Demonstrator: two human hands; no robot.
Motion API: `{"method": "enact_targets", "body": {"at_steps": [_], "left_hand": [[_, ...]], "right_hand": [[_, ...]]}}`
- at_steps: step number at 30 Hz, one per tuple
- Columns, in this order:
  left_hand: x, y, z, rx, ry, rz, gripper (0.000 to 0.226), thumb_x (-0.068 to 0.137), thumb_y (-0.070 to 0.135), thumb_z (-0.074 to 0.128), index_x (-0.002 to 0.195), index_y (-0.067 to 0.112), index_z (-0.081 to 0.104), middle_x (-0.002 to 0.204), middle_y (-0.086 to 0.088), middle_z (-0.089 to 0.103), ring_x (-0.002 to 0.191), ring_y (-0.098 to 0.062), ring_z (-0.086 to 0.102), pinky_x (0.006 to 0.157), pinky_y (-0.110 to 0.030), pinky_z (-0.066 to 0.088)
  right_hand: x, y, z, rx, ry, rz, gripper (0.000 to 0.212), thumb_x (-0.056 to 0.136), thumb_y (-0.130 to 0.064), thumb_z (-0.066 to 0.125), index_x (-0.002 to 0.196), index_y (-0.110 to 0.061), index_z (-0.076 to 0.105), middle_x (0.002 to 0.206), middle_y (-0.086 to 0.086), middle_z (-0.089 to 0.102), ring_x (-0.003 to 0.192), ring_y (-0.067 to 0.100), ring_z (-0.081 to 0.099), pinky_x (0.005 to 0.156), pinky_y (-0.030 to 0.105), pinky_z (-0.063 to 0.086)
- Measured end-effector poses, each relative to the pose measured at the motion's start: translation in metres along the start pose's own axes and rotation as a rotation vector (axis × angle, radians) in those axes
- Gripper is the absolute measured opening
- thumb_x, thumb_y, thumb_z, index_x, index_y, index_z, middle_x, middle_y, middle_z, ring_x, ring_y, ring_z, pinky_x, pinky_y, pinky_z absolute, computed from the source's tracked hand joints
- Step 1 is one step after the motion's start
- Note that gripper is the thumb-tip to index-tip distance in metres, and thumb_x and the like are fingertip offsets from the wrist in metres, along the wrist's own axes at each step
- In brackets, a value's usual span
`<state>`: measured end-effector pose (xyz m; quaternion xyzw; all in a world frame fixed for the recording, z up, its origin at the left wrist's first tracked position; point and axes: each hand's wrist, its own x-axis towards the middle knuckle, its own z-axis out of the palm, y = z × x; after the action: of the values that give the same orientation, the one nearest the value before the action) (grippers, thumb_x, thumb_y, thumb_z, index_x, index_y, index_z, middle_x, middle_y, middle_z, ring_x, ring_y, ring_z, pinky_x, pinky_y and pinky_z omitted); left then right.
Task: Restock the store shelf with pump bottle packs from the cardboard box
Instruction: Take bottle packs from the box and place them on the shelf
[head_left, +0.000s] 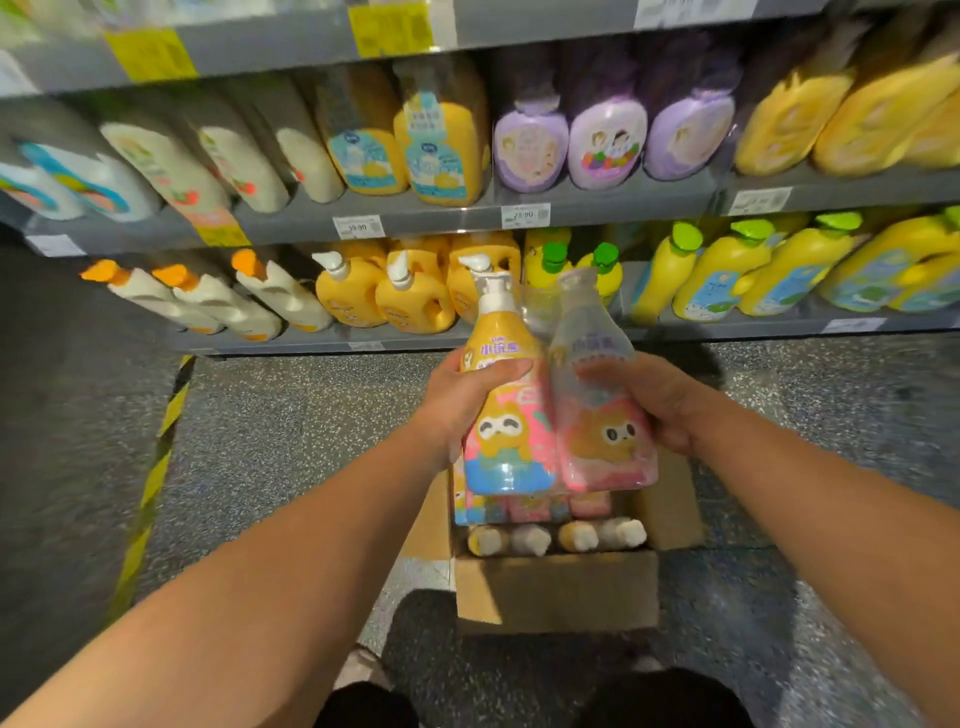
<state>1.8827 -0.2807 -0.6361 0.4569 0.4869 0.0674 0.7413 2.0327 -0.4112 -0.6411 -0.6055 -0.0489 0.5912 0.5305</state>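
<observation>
I hold one pump bottle pack (556, 415) upright above the cardboard box (556, 587). It is an orange pump bottle joined to a clear refill bottle, both with pink cartoon labels. My left hand (467, 400) grips the orange bottle's side, thumb across its front. My right hand (654, 400) grips the refill bottle's side. The open box stands on the floor below, with several more packs (556, 525) lying inside. The lower shelf (363, 340) of bottles is just beyond the pack.
Three shelf levels hold rows of yellow, white and purple bottles, with price tags (524, 215) on the edges. Yellow pump bottles (410, 296) stand behind the held pack. A yellow-black striped line (150, 483) runs along the speckled floor on the left. My dark-clothed knees show at the bottom.
</observation>
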Motion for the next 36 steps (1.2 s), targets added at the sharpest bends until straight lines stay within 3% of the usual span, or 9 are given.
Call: {"method": "enact_targets", "body": {"at_steps": [5,8,11,16,18,22,27,32,36], "left_hand": [[-0.053,0.052,0.019,-0.01,-0.018,0.006,0.06,0.059,0.022,0.084,0.114,0.012,0.061,0.096,-0.013,0.073,0.081,-0.031,0.071,0.077,-0.046,0.059],[-0.082,0.073,0.025,-0.01,-0.055,0.006,0.044,0.069,0.017,0.082,0.107,0.011,0.061,0.087,-0.012,0.072,0.072,-0.028,0.07,0.069,-0.04,0.06],[-0.104,0.091,0.027,-0.023,-0.047,0.022,0.063,0.059,0.02,0.081,0.116,0.01,0.056,0.091,-0.013,0.072,0.073,-0.028,0.07,0.069,-0.041,0.059],[-0.117,0.11,0.016,-0.025,-0.046,0.048,0.051,0.07,0.014,0.083,0.114,0.004,0.06,0.094,-0.014,0.073,0.073,-0.027,0.071,0.075,-0.043,0.06],[-0.12,0.119,0.01,-0.019,-0.057,0.066,0.038,0.077,0.014,0.078,0.111,0.004,0.063,0.092,-0.013,0.074,0.073,-0.025,0.071,0.075,-0.041,0.06],[-0.132,0.141,0.006,-0.016,-0.085,0.076,0.048,0.079,0.017,0.076,0.122,0.008,0.056,0.102,-0.015,0.071,0.08,-0.029,0.07,0.077,-0.043,0.059],[-0.139,0.166,0.023,0.004,-0.172,0.074,0.039,0.082,0.019,0.072,0.116,0.014,0.053,0.087,-0.012,0.073,0.068,-0.027,0.072,0.062,-0.04,0.06],[-0.144,0.181,0.064,0.023,-0.161,0.11,0.029,0.082,0.017,0.073,0.105,0.019,0.055,0.087,-0.011,0.072,0.069,-0.027,0.071,0.058,-0.038,0.059],[-0.148,0.19,0.109,0.004,-0.128,0.134,0.032,0.082,0.019,0.073,0.108,0.014,0.056,0.086,-0.012,0.072,0.067,-0.027,0.072,0.062,-0.042,0.059]], "right_hand": [[-0.053,-0.057,0.011,-0.005,0.023,-0.005,0.009,0.081,-0.016,0.068,0.09,-0.013,0.066,0.068,0.008,0.073,0.053,0.021,0.068,0.048,0.027,0.055],[-0.08,-0.079,0.015,-0.04,0.018,0.001,0.033,0.066,-0.021,0.079,0.095,-0.012,0.067,0.073,0.01,0.072,0.057,0.023,0.068,0.051,0.028,0.055],[-0.1,-0.096,0.022,-0.056,0.014,-0.002,0.047,0.056,-0.023,0.082,0.099,-0.011,0.068,0.082,0.014,0.073,0.064,0.027,0.069,0.059,0.033,0.056],[-0.114,-0.113,0.038,-0.038,0.002,-0.018,0.044,0.062,-0.024,0.079,0.101,-0.006,0.067,0.088,0.018,0.072,0.068,0.031,0.069,0.065,0.036,0.057],[-0.12,-0.12,0.047,-0.023,0.031,-0.029,0.03,0.072,-0.025,0.074,0.095,-0.007,0.067,0.08,0.016,0.072,0.061,0.028,0.069,0.059,0.033,0.058],[-0.135,-0.134,0.062,0.018,0.077,-0.116,0.014,0.079,-0.02,0.07,0.088,-0.009,0.067,0.07,0.011,0.072,0.053,0.023,0.068,0.048,0.028,0.056],[-0.154,-0.155,0.059,0.038,0.094,-0.166,0.037,0.069,-0.023,0.073,0.102,-0.008,0.066,0.087,0.016,0.071,0.066,0.027,0.069,0.062,0.034,0.059],[-0.171,-0.185,0.027,-0.028,0.111,-0.186,0.025,0.083,-0.022,0.067,0.105,-0.011,0.065,0.095,0.018,0.071,0.076,0.03,0.068,0.073,0.039,0.057],[-0.182,-0.212,-0.01,-0.068,0.062,-0.195,0.024,0.087,-0.022,0.065,0.107,-0.009,0.064,0.095,0.018,0.073,0.075,0.029,0.071,0.063,0.038,0.061]]}}
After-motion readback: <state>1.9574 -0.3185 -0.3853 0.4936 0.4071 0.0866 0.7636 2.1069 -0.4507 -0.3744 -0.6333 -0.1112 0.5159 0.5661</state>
